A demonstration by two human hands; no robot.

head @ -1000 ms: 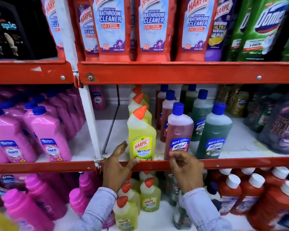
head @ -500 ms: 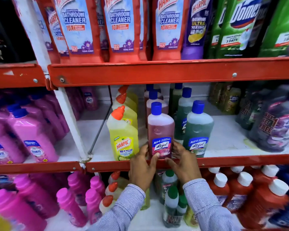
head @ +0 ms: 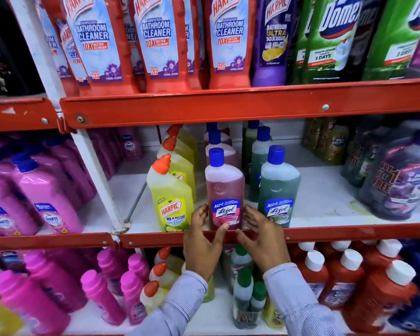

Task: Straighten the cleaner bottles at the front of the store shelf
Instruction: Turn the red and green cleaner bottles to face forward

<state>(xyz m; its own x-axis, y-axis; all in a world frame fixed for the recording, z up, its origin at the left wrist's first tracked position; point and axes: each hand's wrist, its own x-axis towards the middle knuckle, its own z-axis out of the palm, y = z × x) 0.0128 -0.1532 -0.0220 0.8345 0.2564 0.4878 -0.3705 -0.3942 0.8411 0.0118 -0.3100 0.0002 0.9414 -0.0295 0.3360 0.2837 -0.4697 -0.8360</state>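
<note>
A pink Lizol bottle with a blue cap stands upright at the front of the middle shelf. My left hand cups its lower left side, thumb across the base. My right hand presses its lower right side. Left of it stands a yellow Harpic bottle with an orange cap. On its right is a green Lizol bottle, label facing out. More bottles of each kind line up behind them.
Pink Shakti bottles fill the left bay past a white upright post. Dark bundled bottles sit at the right. Tall Harpic and Domex bottles stand on the shelf above. Red, pink and small bottles crowd the shelf below.
Both hands left the shelf's front rail and closed around the base of the pink Lizol bottle. The view shifted right and closer.
</note>
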